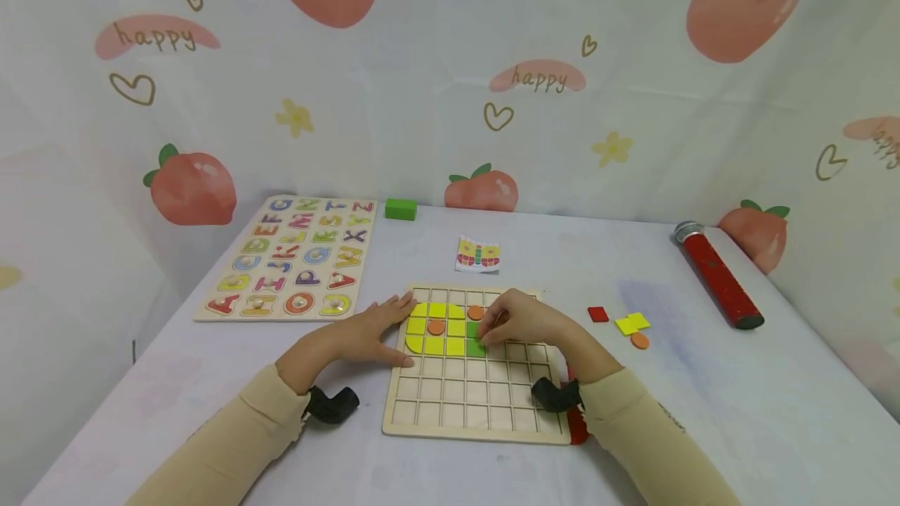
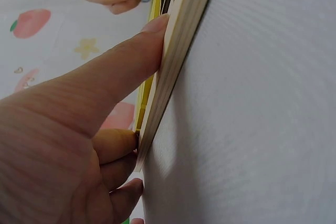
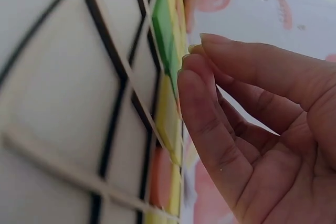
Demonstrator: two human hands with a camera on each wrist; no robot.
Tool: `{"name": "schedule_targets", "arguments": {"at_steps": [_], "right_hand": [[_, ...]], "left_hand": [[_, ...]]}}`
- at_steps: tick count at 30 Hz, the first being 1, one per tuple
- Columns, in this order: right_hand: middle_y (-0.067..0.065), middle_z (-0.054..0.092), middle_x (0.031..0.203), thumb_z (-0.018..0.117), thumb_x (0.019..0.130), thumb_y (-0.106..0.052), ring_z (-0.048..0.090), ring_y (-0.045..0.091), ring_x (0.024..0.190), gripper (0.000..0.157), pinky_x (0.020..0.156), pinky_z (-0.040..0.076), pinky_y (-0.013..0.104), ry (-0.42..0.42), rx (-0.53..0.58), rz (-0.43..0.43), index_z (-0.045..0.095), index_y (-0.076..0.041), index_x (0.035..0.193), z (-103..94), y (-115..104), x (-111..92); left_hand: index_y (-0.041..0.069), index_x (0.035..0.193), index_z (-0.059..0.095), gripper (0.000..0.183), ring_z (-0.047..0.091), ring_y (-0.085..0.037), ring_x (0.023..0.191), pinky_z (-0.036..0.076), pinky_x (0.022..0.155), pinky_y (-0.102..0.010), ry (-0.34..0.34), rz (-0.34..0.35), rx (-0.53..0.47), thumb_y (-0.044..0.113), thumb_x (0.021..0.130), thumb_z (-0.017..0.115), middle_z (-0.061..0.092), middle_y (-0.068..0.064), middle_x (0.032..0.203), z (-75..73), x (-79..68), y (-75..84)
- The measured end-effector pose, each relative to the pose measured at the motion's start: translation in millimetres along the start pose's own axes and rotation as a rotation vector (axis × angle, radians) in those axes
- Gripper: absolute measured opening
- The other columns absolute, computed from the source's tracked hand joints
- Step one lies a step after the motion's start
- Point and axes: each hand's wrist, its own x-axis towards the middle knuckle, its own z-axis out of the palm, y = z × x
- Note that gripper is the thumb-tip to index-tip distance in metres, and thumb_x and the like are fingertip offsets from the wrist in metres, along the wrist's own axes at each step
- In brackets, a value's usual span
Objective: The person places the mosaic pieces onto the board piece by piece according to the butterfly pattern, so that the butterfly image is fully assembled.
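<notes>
A wooden grid board (image 1: 457, 393) lies on the table between both hands. Yellow tiles (image 1: 433, 345) fill cells at its upper left, around an orange disc (image 1: 437, 327). Another orange disc (image 1: 476, 312) lies to the right, above the green square tiles (image 1: 476, 349). My left hand (image 1: 362, 334) rests on the board's left edge, fingers spread and thumb at the rim. Over the green tiles, my right hand (image 1: 527, 322) has its fingertips close to their surface. In the right wrist view, thumb and fingers (image 3: 205, 114) come near each other, with no tile visible between them.
Right of the board lie a red square tile (image 1: 598, 315), yellow tiles (image 1: 637, 321) and an orange disc (image 1: 640, 341). Behind are a butterfly picture card (image 1: 478, 254) and green block (image 1: 401, 210). An alphabet puzzle (image 1: 281, 318) lies left, a red microphone (image 1: 720, 276) right.
</notes>
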Motion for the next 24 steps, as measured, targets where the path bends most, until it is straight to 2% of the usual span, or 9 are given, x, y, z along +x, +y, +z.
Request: {"name": "schedule_targets", "arguments": {"at_steps": [4,9,15,24], "right_hand": [[0.003,0.067,0.083,0.07,0.083,-0.013,0.058,0.014,0.072,0.011,0.067,0.052,0.025,0.034,0.02,0.01,0.071,-0.005,0.089,-10.8,7,-8],[0.006,0.068,0.088,0.069,0.083,-0.015,0.059,0.015,0.076,0.019,0.072,0.053,0.029,0.094,0.054,0.012,0.07,-0.001,0.095,-29.3,23,-26],[0.008,0.069,0.094,0.066,0.086,-0.015,0.061,0.015,0.081,0.026,0.076,0.053,0.032,0.199,0.06,0.088,0.067,0.003,0.104,-52.7,42,-53],[0.012,0.067,0.099,0.066,0.086,-0.022,0.061,0.019,0.085,0.037,0.077,0.052,0.029,0.311,0.046,0.203,0.062,0.003,0.113,-77.5,76,-85]], "left_hand": [[0.017,0.15,0.019,0.097,0.006,-0.026,0.146,0.007,0.119,-0.047,0.002,-0.001,-0.001,0.051,0.076,0.07,0.008,0.0,0.158,0.5,0.0,-0.4],[0.017,0.15,0.019,0.097,0.005,-0.027,0.146,0.007,0.119,-0.048,0.0,-0.006,-0.009,0.052,0.075,0.07,0.007,0.001,0.159,0.9,-0.3,-1.2],[0.017,0.15,0.018,0.098,0.005,-0.026,0.146,0.007,0.119,-0.048,0.003,0.008,-0.006,0.053,0.076,0.069,0.007,0.0,0.159,1.5,0.0,-2.4],[0.017,0.15,0.018,0.098,0.004,-0.026,0.146,0.007,0.118,-0.049,-0.003,0.008,-0.016,0.053,0.075,0.07,0.007,0.0,0.159,1.3,0.1,-3.1]]}}
